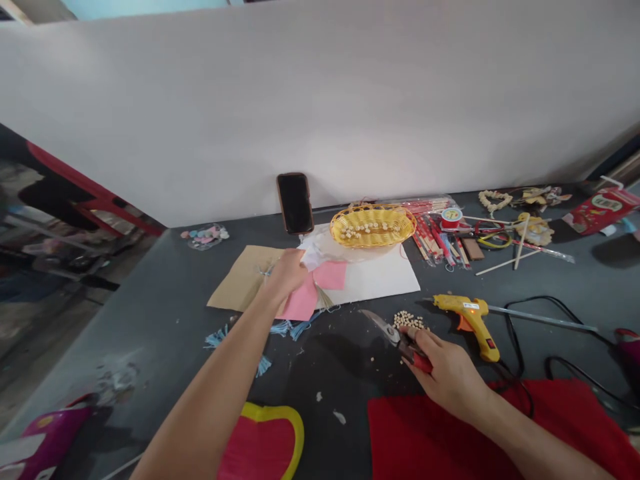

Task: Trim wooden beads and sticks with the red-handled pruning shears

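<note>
My right hand [445,373] is wrapped around the red handles of a pair of pruning shears [386,327], whose blade points to the upper left. Beside the blade lies a small pile of pale wooden beads [407,321]. My left hand [289,268] reaches over the papers with its fingers closed, at the edge of a crumpled white sheet [313,258]; its fingertips are partly hidden. Under and around it lie pink paper [330,275], brown paper [240,273] and a white board [383,279]. Blue tassels [217,337] spread below the left forearm.
A yellow basket [373,227] with small pale pieces stands behind the papers. A phone [295,203] leans on the wall. At right are a yellow glue gun [467,317] with its cord, packaged sticks [430,237] and red felt [410,433]. A heart-shaped piece [265,443] lies in front.
</note>
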Tool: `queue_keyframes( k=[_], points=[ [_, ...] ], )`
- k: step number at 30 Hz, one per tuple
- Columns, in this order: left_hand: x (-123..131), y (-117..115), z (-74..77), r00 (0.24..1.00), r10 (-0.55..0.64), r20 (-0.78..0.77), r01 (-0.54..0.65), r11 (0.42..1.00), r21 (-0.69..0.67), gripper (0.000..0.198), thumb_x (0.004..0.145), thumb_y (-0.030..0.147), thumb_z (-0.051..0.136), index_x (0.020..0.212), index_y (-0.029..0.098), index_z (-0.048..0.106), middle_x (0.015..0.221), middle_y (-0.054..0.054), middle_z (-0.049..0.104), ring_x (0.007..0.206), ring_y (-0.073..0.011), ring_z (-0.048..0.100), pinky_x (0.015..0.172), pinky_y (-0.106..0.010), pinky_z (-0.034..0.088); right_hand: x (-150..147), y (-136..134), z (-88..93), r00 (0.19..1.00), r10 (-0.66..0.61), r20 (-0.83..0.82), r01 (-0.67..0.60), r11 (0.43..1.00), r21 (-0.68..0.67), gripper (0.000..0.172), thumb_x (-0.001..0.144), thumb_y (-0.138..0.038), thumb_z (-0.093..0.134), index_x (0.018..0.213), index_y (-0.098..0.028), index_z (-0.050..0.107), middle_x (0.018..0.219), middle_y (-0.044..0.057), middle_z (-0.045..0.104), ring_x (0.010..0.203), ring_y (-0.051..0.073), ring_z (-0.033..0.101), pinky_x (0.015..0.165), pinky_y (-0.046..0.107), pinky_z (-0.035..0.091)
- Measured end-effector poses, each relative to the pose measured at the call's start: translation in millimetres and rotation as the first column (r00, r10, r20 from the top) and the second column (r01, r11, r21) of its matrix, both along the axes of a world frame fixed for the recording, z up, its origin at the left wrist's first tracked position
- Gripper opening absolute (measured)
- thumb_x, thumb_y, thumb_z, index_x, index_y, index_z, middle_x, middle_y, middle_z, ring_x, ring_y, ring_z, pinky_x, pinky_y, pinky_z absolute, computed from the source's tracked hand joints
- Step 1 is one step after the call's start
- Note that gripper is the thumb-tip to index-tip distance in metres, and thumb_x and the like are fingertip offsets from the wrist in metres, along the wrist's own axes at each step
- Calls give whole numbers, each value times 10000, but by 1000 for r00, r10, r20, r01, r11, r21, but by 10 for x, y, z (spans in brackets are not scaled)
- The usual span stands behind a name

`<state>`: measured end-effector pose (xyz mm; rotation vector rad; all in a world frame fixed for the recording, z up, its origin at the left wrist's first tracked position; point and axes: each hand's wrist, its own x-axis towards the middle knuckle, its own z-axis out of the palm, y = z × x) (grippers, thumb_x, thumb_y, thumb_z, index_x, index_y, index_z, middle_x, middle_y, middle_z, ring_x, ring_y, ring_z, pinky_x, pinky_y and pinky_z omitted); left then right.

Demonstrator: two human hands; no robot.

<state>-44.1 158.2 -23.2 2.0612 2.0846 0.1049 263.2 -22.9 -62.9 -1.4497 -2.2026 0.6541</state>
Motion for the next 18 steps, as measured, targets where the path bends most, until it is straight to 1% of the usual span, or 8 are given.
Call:
queue_keyframes(
  k=[2, 4, 6, 10, 12, 15, 18],
  points=[
    [-53, 76, 0, 999, 28, -39, -29, 1000, -7, 369, 867, 157, 395, 1154, 155, 627, 1135, -136, 679, 1053, -249, 632, 833, -287, 465, 4, 1, -4, 1000, 3, -16, -3, 1000, 2, 403, 831, -156, 483, 1232, -200, 505, 1230, 106, 648, 1061, 250, 664, 865, 383, 576],
    [-110, 114, 10, 995, 64, -79, -65, 998, -13, 385, 920, 247, 360, 1223, 190, 591, 1097, -134, 697, 1044, -271, 637, 826, -324, 473, 7, 1, -12, 1000, 7, -29, -7, 1000, 1, 410, 829, -153, 488, 1236, -200, 502, 1231, 101, 647, 1083, 248, 655, 885, 385, 569],
    [-156, 126, 20, 989, 91, -118, -95, 995, -31, 387, 933, 289, 343, 1195, 187, 608, 1034, -150, 713, 1000, -298, 653, 791, -355, 485, 8, -1, -24, 999, 13, -29, -13, 1000, -4, 422, 826, -150, 492, 1244, -206, 497, 1244, 95, 642, 1091, 249, 651, 898, 397, 564],
    [-178, 132, 34, 986, 60, -156, -71, 995, -70, 295, 864, 185, 432, 1019, 157, 682, 998, -177, 714, 949, -309, 668, 734, -343, 494, 6, -9, -47, 1000, 20, -4, -20, 1000, -10, 455, 820, -149, 498, 1272, -206, 490, 1266, 99, 632, 1089, 257, 652, 902, 417, 563],
    [-156, 141, 37, 985, 48, -164, -58, 997, -56, 303, 849, 150, 446, 1041, 160, 680, 1032, -181, 705, 978, -310, 660, 748, -344, 495, 5, -11, -51, 1000, 21, 8, -21, 1000, -6, 461, 816, -151, 502, 1274, -199, 495, 1261, 104, 636, 1088, 261, 652, 905, 421, 561],
    [-109, 163, 37, 982, 66, -177, -70, 997, -17, 349, 878, 150, 407, 1130, 145, 648, 1079, -205, 686, 1026, -324, 645, 791, -377, 497, 4, -9, -47, 1000, 24, 10, -24, 1000, -7, 456, 812, -151, 504, 1265, -193, 510, 1249, 109, 642, 1084, 258, 655, 906, 408, 561],
    [-68, 187, 26, 979, 75, -187, -77, 997, -1, 357, 890, 149, 390, 1144, 118, 638, 1077, -223, 678, 1030, -330, 644, 823, -396, 498, 0, -5, -35, 1000, 25, 0, -25, 1000, -10, 448, 811, -152, 502, 1257, -193, 522, 1242, 112, 645, 1082, 250, 656, 903, 389, 563]
  ],
)
